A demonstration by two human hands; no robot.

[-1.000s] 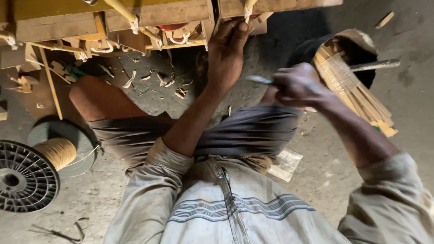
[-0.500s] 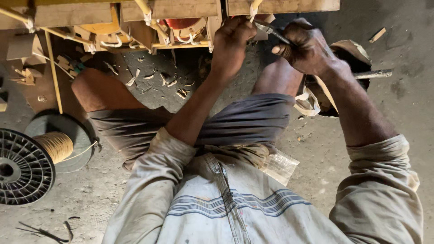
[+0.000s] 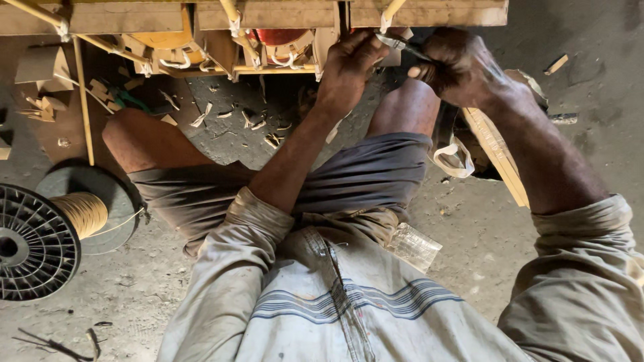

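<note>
At the bottom of the frame is my pale striped shirt (image 3: 335,308), sleeves rolled. A clear plastic wrapper (image 3: 414,246) pokes from my lap just right of centre, crumpled and see-through; I cannot make out any label on it. My grey shorts (image 3: 349,177) and bare knees fill the middle.

My left arm runs from the lower centre up to the upper centre, elbow bent, and my left hand (image 3: 349,64) is curled shut against the lower edge of the wooden frame (image 3: 288,15), pinching at a joint where a pale cane strip (image 3: 390,12) is tied. My right arm comes in from the right edge, forearm angled up and left. My right hand (image 3: 463,67) is closed in a fist round a slim metal tool (image 3: 402,45), its tip just beside my left fingers.

Below my right wrist lies a bundle of cane splints (image 3: 500,157). At the lower left edge sits a black spool (image 3: 30,241) wound with tan cord. Wood chips (image 3: 221,117) litter the concrete floor (image 3: 510,248) under the frame.
</note>
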